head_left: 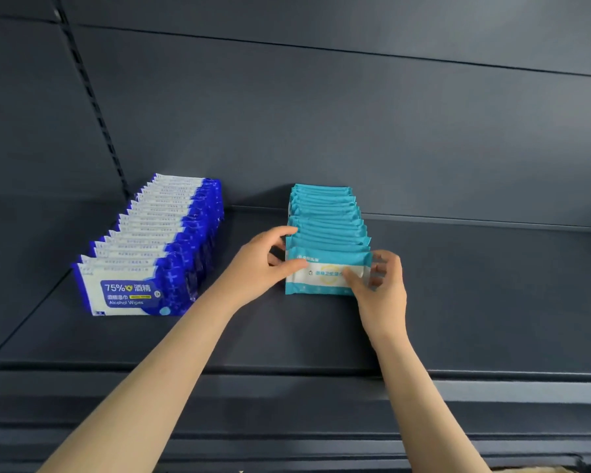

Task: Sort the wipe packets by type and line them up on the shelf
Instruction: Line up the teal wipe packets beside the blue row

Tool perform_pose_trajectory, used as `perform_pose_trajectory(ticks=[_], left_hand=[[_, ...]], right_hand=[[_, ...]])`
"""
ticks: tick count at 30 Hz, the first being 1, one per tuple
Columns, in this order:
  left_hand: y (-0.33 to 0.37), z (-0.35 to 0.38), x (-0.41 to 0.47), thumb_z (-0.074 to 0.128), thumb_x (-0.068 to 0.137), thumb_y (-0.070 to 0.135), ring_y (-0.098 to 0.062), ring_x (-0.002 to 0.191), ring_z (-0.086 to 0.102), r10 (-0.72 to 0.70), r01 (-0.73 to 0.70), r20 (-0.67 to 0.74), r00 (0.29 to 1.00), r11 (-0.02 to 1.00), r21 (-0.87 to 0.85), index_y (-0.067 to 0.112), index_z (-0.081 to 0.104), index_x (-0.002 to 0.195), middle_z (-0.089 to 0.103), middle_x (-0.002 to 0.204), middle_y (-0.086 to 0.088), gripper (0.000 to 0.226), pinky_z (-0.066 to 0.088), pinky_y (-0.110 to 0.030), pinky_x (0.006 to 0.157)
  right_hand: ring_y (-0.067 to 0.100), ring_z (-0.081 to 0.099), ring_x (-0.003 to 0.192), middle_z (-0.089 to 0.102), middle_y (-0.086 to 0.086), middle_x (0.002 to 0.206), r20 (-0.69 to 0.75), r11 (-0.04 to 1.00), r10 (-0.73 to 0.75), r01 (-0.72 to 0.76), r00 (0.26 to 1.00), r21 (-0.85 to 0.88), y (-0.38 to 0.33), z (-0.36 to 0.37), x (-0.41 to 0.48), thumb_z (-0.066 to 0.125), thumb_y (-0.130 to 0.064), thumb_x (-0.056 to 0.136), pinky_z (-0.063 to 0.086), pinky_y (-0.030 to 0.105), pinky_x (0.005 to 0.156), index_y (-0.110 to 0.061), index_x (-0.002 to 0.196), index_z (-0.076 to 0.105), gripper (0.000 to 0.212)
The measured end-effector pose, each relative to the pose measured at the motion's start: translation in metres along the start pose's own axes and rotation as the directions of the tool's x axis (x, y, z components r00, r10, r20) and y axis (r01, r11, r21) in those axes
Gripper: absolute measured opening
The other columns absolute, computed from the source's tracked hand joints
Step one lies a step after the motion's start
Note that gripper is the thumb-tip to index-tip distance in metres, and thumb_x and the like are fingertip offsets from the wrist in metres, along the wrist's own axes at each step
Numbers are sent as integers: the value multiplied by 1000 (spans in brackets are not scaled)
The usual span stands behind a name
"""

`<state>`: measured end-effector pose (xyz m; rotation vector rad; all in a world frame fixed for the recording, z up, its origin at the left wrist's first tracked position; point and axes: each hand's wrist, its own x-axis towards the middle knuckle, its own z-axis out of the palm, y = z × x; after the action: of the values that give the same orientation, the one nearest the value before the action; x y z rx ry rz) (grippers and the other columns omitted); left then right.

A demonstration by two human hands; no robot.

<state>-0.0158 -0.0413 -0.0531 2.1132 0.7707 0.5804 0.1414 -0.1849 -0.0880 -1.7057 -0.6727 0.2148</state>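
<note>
Blue row (151, 247) stands lined up on the shelf (458, 302), left. Left hand (258, 264) and right hand (386, 288) each keep a grip clamped on the teal row's (328, 216) front packet (325, 270), apparently squaring it. The next move calls for letting go without tipping it.

The shelf (475, 308) was dark grey matt metal with a raised front lip (287, 373). Behind it stood a back panel (321, 114) of the same grey, crossed by horizontal seams. A slotted upright (94, 107) ran along its left side. Lighting was even, brighter at upper right.
</note>
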Motion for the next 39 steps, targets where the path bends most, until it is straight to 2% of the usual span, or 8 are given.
perform_pose_trajectory(ticks=[8,13,18,22,27,30,34,39], left_hand=[[-4,3,2,77,83,19,-6,92,64,79,-82,32,996,990,116,31,38,143,52,129,4,73,56,-23,80],[3,-5,0,71,87,33,-19,120,53,114,-120,36,993,938,327,31,34,145,43,142,3,69,51,-44,94],[32,-15,-10,66,91,34,-20,126,48,263,-240,-119,957,954,179,24,48,139,44,139,2,52,41,-41,107],[72,2,-28,63,93,31,-12,120,52,302,-314,-129,945,946,-83,27,54,130,48,135,8,37,41,-29,102],[122,63,-56,60,95,34,-5,115,54,307,-260,71,949,891,-372,33,54,128,52,133,17,33,41,-16,87],[140,115,-78,59,96,37,-3,113,57,328,-202,226,917,872,-445,34,54,129,55,131,16,34,48,-28,97],[155,194,-124,57,96,42,-4,119,54,286,-46,471,835,888,-458,34,53,132,54,131,16,38,46,-40,106],[169,289,-207,55,97,43,-12,125,51,233,91,683,692,911,-403,31,50,137,51,140,7,42,46,-39,104]], right_hand=[[1,56,94,56,-4,119,-50,997,-32,29,998,-66,-5,9,-4,77,-18,85,45,5,71,-19,123,48,47],[15,57,110,55,-2,124,-71,993,11,-19,997,-119,-15,-3,-10,70,-16,90,52,31,90,-18,125,54,39],[8,58,111,62,-10,124,-177,994,78,-64,981,83,-51,-46,-25,61,-30,95,48,33,101,-24,124,61,29],[8,57,115,62,-13,118,-252,979,115,-66,961,193,-73,-97,-52,57,-35,98,50,34,98,-29,122,63,26],[11,55,119,60,-13,123,-383,970,174,-91,907,225,-65,-176,-107,54,-42,99,49,33,93,-34,122,62,26],[14,53,122,58,-9,130,-494,965,229,-129,839,227,-40,-228,-153,51,-47,99,47,36,99,-32,129,57,34],[20,50,127,53,-5,138,-587,931,359,-238,726,276,10,-285,-232,50,-55,96,42,44,108,-33,138,50,48],[21,49,118,54,-1,132,-657,849,528,-351,538,395,62,-348,-341,45,-53,99,35,38,92,-27,137,50,46]])
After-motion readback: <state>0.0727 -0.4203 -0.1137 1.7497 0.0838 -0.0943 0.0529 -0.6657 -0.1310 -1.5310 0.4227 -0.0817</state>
